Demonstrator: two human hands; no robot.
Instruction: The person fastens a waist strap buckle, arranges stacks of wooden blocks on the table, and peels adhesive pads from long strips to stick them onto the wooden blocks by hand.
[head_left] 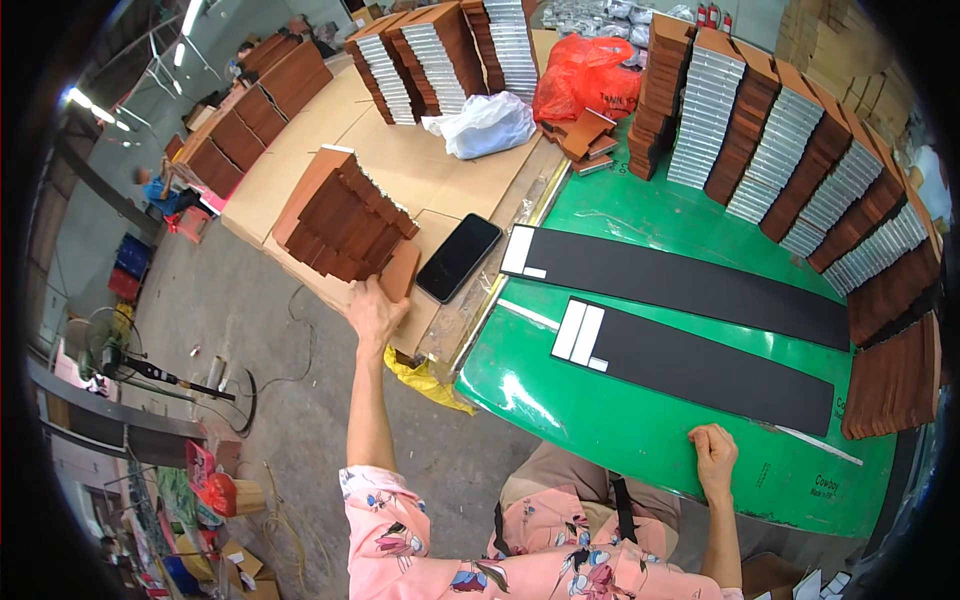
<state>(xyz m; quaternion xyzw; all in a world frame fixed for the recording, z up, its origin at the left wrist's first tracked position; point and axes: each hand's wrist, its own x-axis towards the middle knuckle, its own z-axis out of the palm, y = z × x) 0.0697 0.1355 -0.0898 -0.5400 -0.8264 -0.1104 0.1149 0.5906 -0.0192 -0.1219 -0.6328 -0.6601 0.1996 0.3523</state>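
My left hand (374,308) reaches out to the left and grips the nearest brown wooden piece (400,268) at the end of a leaning row of brown pieces (345,222) on a cardboard-covered surface (400,150). My right hand (713,452) rests with curled fingers on the green table (640,430), just below the near black strip (700,365). A second, longer black strip (690,285) lies behind it; both carry white tabs at their left ends.
A black phone (458,257) lies next to the brown row. Stacks of brown and silver pieces (790,150) line the table's back and right. A red bag (585,75) and a white bag (485,125) sit behind. A fan (105,345) stands on the floor, left.
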